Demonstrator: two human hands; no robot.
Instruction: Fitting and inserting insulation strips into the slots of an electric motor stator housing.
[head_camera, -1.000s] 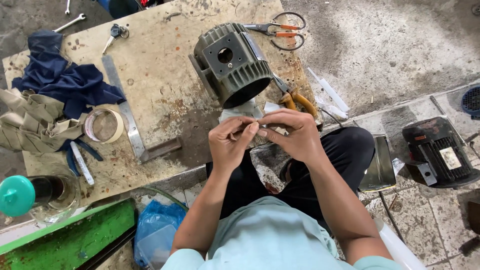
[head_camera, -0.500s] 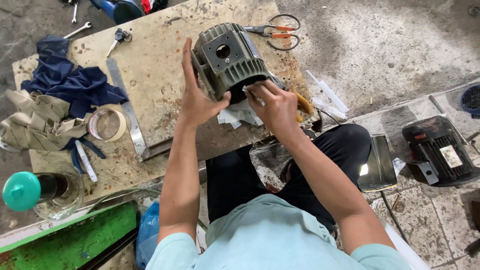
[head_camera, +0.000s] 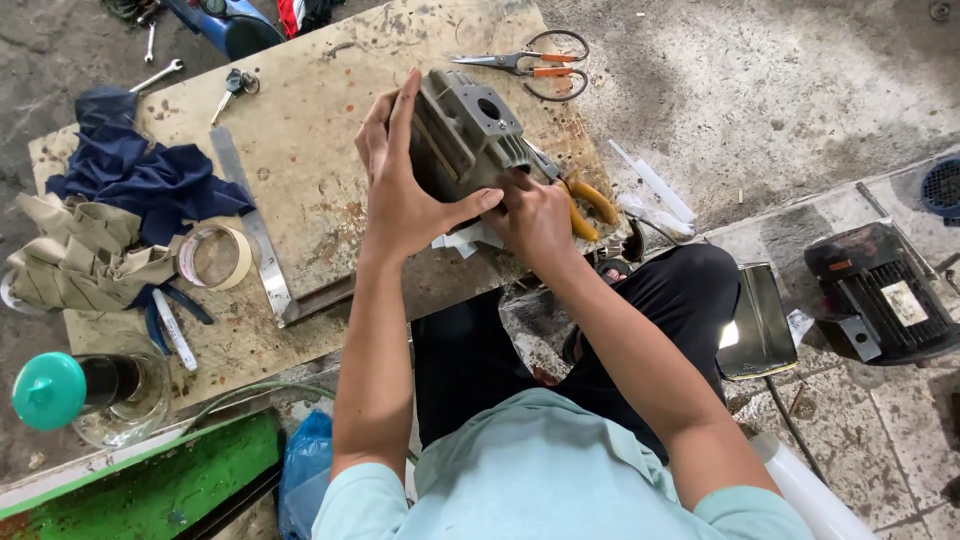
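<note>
Now motor housing (head_camera: 462, 140) between both hands

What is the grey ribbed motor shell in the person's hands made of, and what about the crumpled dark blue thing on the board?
The grey ribbed motor shell looks like cast metal with a dull grey coat: stiff fins, sharp edges, a flat plate with holes. The left hand and right hand grip it. The crumpled dark blue thing looks like soft cloth, since it lies in loose folds.
</note>
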